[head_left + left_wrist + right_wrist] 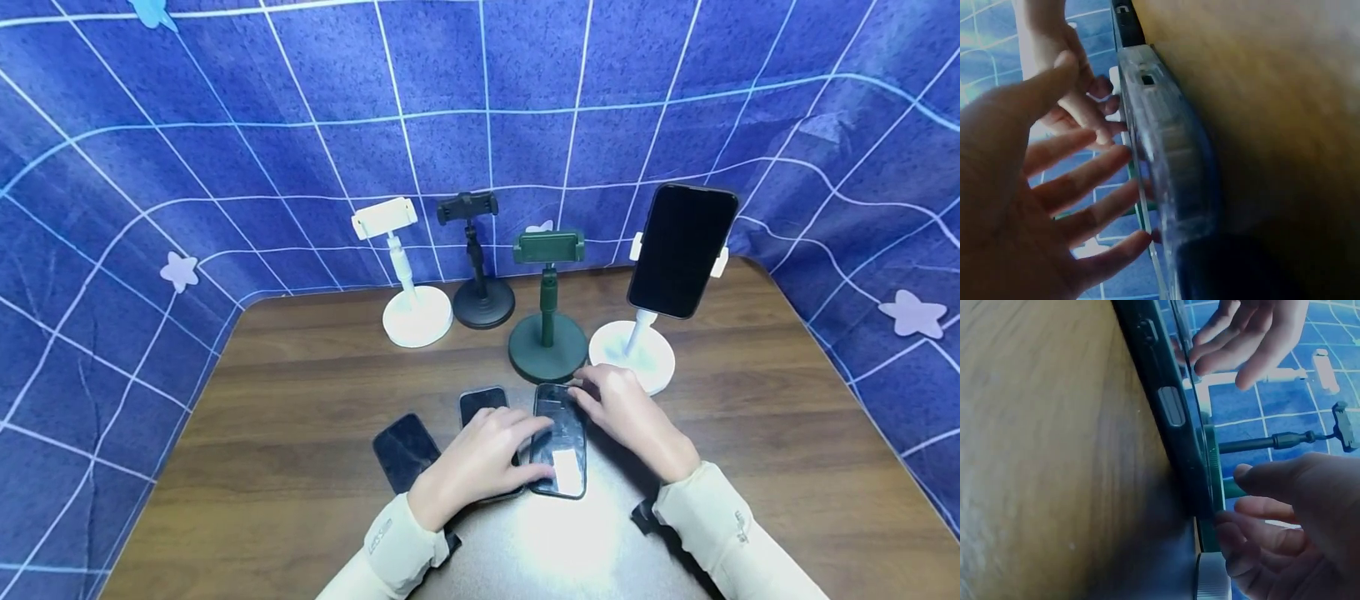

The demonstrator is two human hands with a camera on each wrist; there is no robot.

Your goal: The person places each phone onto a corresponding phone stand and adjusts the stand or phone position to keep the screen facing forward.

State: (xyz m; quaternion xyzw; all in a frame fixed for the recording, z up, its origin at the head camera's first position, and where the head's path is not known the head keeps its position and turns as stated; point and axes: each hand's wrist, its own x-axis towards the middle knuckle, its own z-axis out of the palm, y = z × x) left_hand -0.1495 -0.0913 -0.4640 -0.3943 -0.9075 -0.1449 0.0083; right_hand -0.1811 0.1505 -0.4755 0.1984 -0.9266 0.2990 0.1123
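A dark phone (558, 417) lies face up on the table, with bright reflections on its screen. My left hand (480, 454) hovers over a second phone (482, 400) and hides much of it. The fingers of this hand spread toward the first phone's left side. In the left wrist view, that second phone's clear case (1169, 134) shows edge-on beside the fingers. My right hand (622, 412) is at the first phone's upper right edge, fingers loosely bent. The right wrist view shows the phone's dark side (1160, 381) with buttons; no grip is visible there.
Another phone (405, 450) lies at the left. Behind stand a white phone stand (416, 317), a black one (483, 302), a green one (547, 346) and another white one (637, 358) bearing a phone (682, 250). A blue patterned cloth (525, 150) hangs behind the table (300, 400).
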